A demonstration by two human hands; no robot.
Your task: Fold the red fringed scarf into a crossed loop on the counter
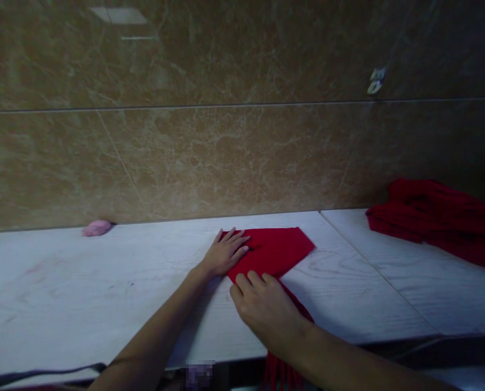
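Observation:
A flat, folded piece of red cloth (273, 247) lies on the white wood-grain table, its right end angled to a blunt point. My left hand (225, 254) lies flat on the cloth's left end, fingers spread. At the near edge of the cloth, my right hand (262, 307) is closed, its fingers curled over the fabric; the thumb side is partly hidden. Red strips (281, 372) run from the cloth beneath my right wrist and hang over the table's front edge. My right forearm covers part of them.
A heap of red cloth (433, 214) rests at the right by the wall. A small pink lump (97, 227) sits against the wall at left. The brown marble-tiled wall (210, 157) borders the table's (83, 293) back edge. A seam crosses the tabletop on the right.

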